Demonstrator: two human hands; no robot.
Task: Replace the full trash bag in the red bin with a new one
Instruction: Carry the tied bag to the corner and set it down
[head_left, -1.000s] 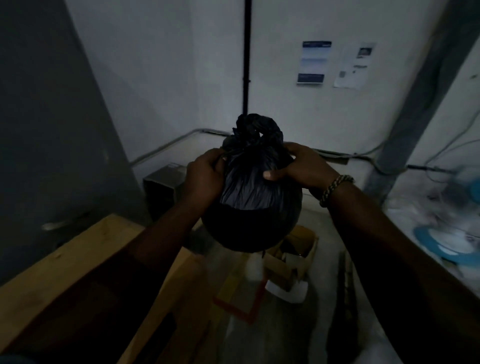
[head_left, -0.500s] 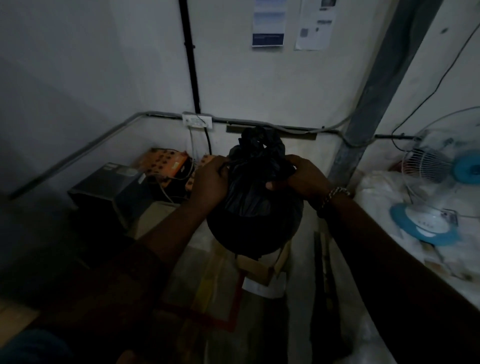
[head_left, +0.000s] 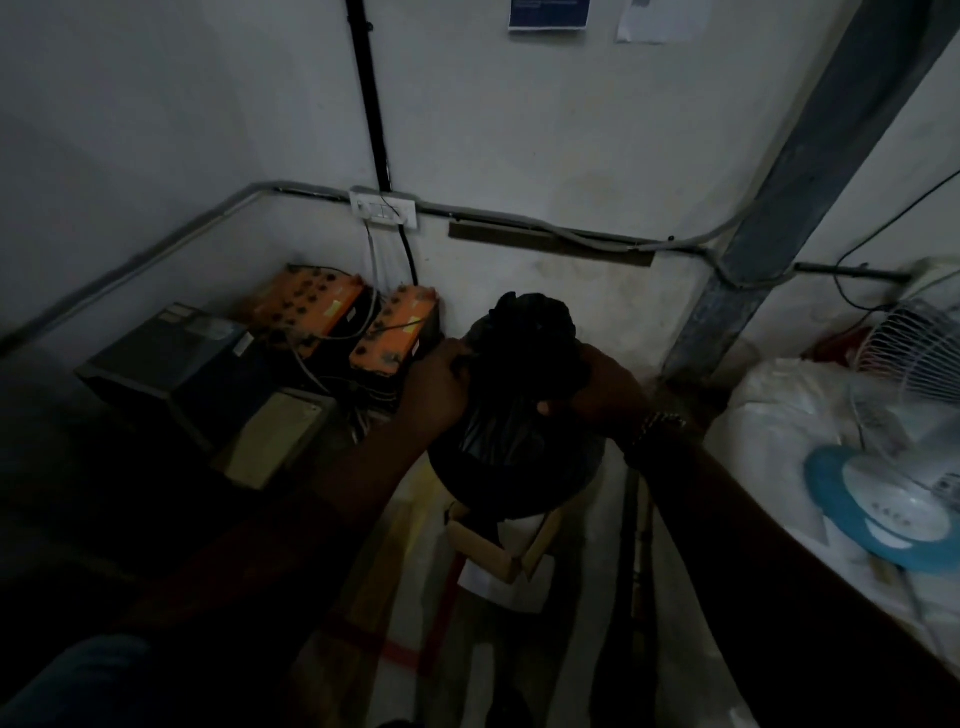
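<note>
head view, dim corner of a room. white wall (head_left: 519, 130) fills the upper frame, crossed at right by a slanted grey column (head_left: 779, 208). concrete floor (head_left: 571, 649) below bears red tape lines. white sacking (head_left: 779, 395) lies at right, and a white and blue fan (head_left: 893, 499) rests on it. dark boxed unit (head_left: 166, 358) stands at left near the wall. black trash bag (head_left: 514, 457), full and knotted at the top, is held up at frame centre over an open cardboard box (head_left: 493, 551); contact between the two cannot be told. orange batteries (head_left: 306, 306), two in number, sit against the wall just beside the dark unit. both hands clasp the bag's neck under the knot: left hand (head_left: 434, 389) curled round its left side, right hand (head_left: 605, 395) curled round its right side, thumb across the front. beaded bracelet (head_left: 657, 423) on the right wrist
</note>
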